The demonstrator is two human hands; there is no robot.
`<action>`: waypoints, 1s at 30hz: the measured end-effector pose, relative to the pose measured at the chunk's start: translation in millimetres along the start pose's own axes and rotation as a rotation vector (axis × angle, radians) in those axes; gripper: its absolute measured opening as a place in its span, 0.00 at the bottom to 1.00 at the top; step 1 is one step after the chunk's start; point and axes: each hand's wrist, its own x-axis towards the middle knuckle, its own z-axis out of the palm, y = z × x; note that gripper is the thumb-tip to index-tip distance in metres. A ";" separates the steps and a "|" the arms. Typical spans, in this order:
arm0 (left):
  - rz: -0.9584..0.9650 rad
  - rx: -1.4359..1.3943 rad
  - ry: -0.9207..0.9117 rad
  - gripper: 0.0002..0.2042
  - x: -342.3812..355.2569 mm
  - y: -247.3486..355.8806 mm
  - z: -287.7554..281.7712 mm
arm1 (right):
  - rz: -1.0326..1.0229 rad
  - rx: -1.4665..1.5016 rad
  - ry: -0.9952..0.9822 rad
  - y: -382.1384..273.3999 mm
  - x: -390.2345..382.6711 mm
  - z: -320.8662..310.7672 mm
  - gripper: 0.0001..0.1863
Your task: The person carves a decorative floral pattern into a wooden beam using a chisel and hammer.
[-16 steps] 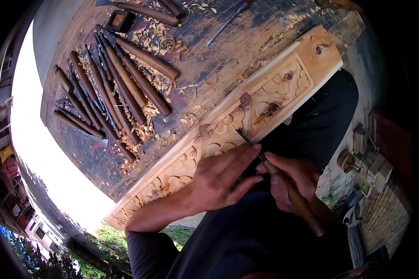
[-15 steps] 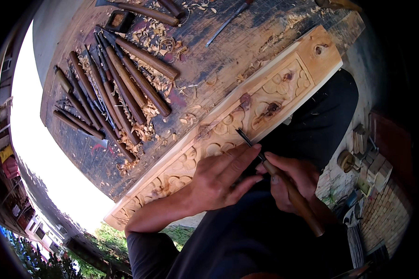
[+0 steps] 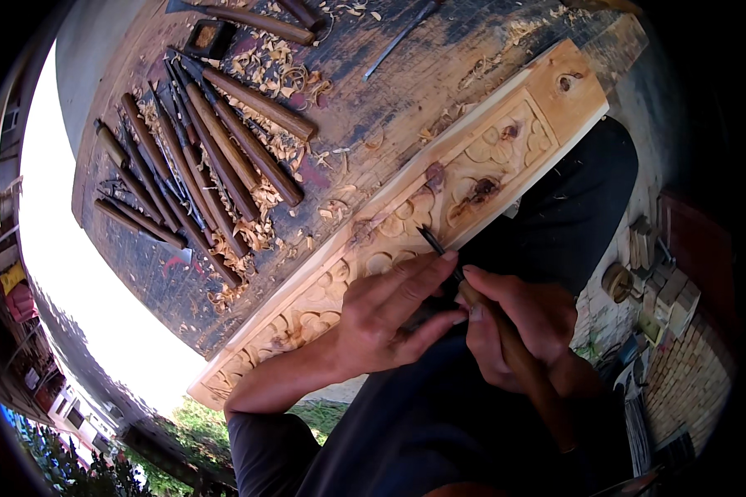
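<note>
A pale board (image 3: 578,95) carved with floral panels and marked with dark knots lies diagonally along the bench edge. My right hand (image 3: 530,327) is closed round the wooden handle of a chisel (image 3: 535,393), whose dark blade points up-left onto a carved flower panel. My left hand (image 3: 383,315) lies over the board's lower edge, index and middle fingers against the chisel's shank, thumb near the handle; its fingertips partly hide the metal.
On the scarred bench (image 3: 381,116) lie several wood-handled carving tools (image 3: 265,113) among shavings, a small dark box (image 3: 210,37) and a thin steel tool (image 3: 398,45). My dark-clothed leg (image 3: 580,207) is under the board. Wood blocks (image 3: 671,298) are on the ground at right.
My right hand has shifted slightly rightward and the chisel's handle end has dropped lower, so the tool sits at a steeper slant. The scene has shifted slightly up in view.
</note>
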 end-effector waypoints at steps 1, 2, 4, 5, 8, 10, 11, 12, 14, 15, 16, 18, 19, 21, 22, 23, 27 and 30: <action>-0.009 -0.012 0.000 0.33 1.6 1.7 -1.2 | 0.000 -0.001 -0.001 -1.4 3.0 0.0 0.18; -0.008 -0.018 0.004 0.33 1.7 1.4 -1.1 | 0.006 0.008 -0.009 -3.5 7.0 -0.8 0.17; -0.009 -0.024 0.016 0.34 -0.5 -0.8 -0.9 | 0.011 0.030 -0.031 -6.2 13.9 -1.8 0.17; -0.005 -0.022 0.009 0.34 -2.8 -2.3 -1.5 | 0.008 0.042 -0.040 -3.9 12.9 -1.3 0.17; 0.008 -0.031 -0.017 0.35 -4.7 -4.7 -2.4 | 0.015 0.067 -0.045 2.5 7.6 -0.8 0.17; 0.012 -0.024 -0.025 0.36 -3.6 -4.4 -2.1 | 0.008 0.090 -0.024 4.8 6.8 1.1 0.17; 0.004 -0.016 -0.026 0.36 -4.7 -4.4 -2.4 | -0.011 0.083 -0.028 7.4 5.6 2.1 0.17; -0.004 -0.007 -0.027 0.35 -6.3 -4.3 -2.7 | -0.031 0.076 -0.031 10.6 3.8 2.6 0.18; -0.019 -0.005 -0.037 0.35 -6.1 -3.9 -1.3 | -0.042 0.067 -0.020 13.9 1.2 3.2 0.18; -0.028 -0.001 -0.043 0.35 -5.7 -3.0 -0.7 | -0.043 0.072 -0.007 15.4 0.1 4.2 0.18; -0.038 0.007 -0.048 0.35 -5.8 -2.4 -1.1 | -0.045 0.081 0.006 16.7 -0.8 6.1 0.19; -0.029 0.020 -0.038 0.35 -5.8 -2.5 -0.9 | -0.055 0.105 0.018 19.0 -2.8 9.9 0.19; -0.024 0.024 -0.032 0.35 -5.2 -2.3 -0.7 | -0.060 0.114 0.024 19.9 -3.9 11.0 0.19; -0.034 0.026 -0.044 0.34 -5.7 -2.2 -1.1 | -0.067 0.103 0.051 23.2 -8.6 15.1 0.18; -0.040 0.030 -0.049 0.34 -6.2 -2.2 -1.2 | -0.074 0.099 0.064 24.8 -10.4 17.1 0.17; -0.045 0.038 -0.028 0.33 -5.7 -1.6 -0.3 | -0.085 0.101 0.076 26.0 -10.4 18.5 0.17; -0.059 0.059 0.040 0.30 -5.7 -0.6 6.1 | -0.124 0.111 0.129 33.7 -10.0 26.6 0.17; -0.066 0.058 0.034 0.28 -4.8 -1.1 8.1 | -0.138 0.100 0.145 41.5 -15.9 29.2 0.17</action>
